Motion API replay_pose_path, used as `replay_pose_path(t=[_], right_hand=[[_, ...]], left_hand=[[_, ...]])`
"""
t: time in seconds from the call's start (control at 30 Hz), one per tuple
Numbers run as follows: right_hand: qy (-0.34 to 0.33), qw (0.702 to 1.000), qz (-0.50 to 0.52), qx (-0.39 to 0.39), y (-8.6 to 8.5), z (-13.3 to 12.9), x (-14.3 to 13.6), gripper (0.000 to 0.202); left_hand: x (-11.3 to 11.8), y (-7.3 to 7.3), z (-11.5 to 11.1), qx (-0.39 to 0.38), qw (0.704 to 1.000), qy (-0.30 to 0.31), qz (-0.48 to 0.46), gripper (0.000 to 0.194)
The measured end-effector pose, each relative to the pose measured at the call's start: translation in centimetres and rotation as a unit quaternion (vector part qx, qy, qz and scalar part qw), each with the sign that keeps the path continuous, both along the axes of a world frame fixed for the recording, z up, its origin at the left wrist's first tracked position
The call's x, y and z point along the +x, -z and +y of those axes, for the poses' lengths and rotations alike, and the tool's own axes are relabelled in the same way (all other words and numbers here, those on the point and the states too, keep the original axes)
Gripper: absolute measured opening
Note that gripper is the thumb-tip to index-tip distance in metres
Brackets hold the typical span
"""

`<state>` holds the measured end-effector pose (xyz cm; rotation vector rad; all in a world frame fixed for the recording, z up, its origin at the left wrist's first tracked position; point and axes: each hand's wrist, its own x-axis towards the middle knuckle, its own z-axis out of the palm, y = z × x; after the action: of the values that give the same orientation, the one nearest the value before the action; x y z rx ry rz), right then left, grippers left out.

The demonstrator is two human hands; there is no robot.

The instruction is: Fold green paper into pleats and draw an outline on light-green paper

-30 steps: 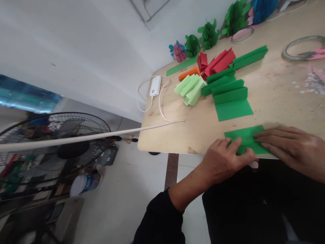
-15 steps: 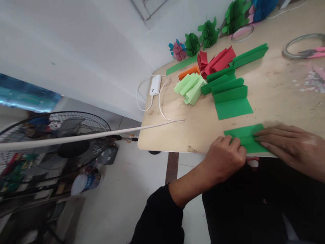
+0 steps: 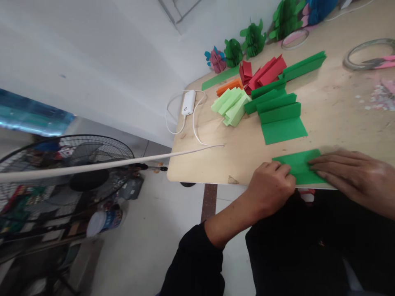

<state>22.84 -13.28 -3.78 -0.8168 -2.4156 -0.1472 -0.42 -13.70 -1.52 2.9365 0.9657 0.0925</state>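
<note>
A green sheet of paper [image 3: 300, 162] lies at the table's front edge between my two hands. My left hand [image 3: 271, 185] is closed at its left end, the curled fingers pinching the near corner. My right hand [image 3: 358, 174] lies over the right end with its fingers stretched out and touching the sheet. Just beyond it sits a green paper strip folded in pleats [image 3: 284, 119], its nearest panel flat. Beside that are pleated light green paper [image 3: 231, 105], pleated red paper [image 3: 267, 76] and an orange folded strip [image 3: 229, 87].
Finished paper figures [image 3: 253, 39] stand along the wall. A white power bank [image 3: 189, 102] with a cable is on the left of the table. Scissors [image 3: 381, 62], a tape roll [image 3: 348, 63] and paper scraps [image 3: 382, 96] lie at right. A fan [image 3: 89, 162] stands beyond the left edge.
My left hand has slid slightly left along the edge of the green sheet, with its fingers still curled. My right hand and the sheet look nearly unmoved.
</note>
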Motion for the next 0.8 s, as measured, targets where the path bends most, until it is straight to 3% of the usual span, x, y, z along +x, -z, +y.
replay_pose_path(t=[0.2, 0.47, 0.8], right_hand=[[-0.004, 1.000, 0.001, 0.005, 0.0, 0.0, 0.0, 0.021], [0.001, 1.000, 0.004, -0.003, 0.1, 0.1, 0.0, 0.023], [-0.006, 1.000, 0.005, -0.013, -0.1, 0.0, 0.3, 0.024]], left_hand=[[-0.1, -0.4, 0.4, -0.053, 0.999, -0.003, 0.005, 0.014], [-0.1, -0.2, 0.7, -0.055, 0.998, -0.011, 0.008, 0.015], [-0.5, 0.7, 0.8, -0.069, 0.994, -0.047, -0.069, 0.017]])
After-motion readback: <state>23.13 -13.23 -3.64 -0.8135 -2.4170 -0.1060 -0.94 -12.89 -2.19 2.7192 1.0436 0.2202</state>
